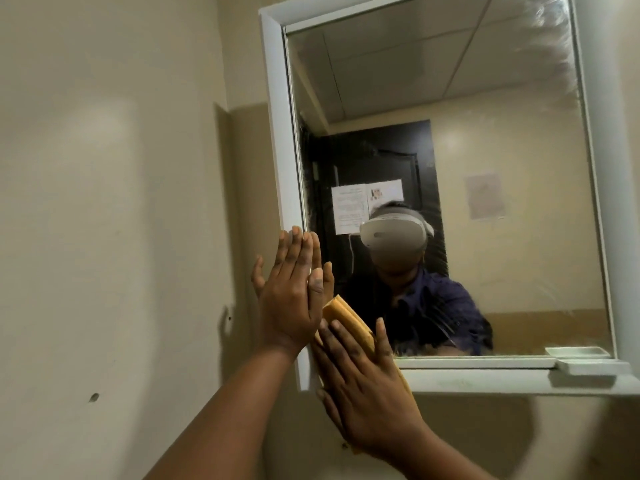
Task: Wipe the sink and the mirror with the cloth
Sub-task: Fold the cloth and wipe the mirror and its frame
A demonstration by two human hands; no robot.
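Observation:
A white-framed mirror (450,81) hangs on the beige wall ahead of me, its glass streaked near the top right. My left hand (291,292) lies flat, fingers together, against the mirror's left frame and edge of the glass, holding nothing. My right hand (367,386) presses a folded yellow-orange cloth (346,318) against the mirror's lower left corner. The cloth sticks out above my fingers and below my palm. The sink is out of view.
A small white soap dish (592,367) sits on the mirror's bottom ledge at the right. The beige wall (104,237) at left has a few small holes. The glass reflects a person with a headset, a dark door and papers.

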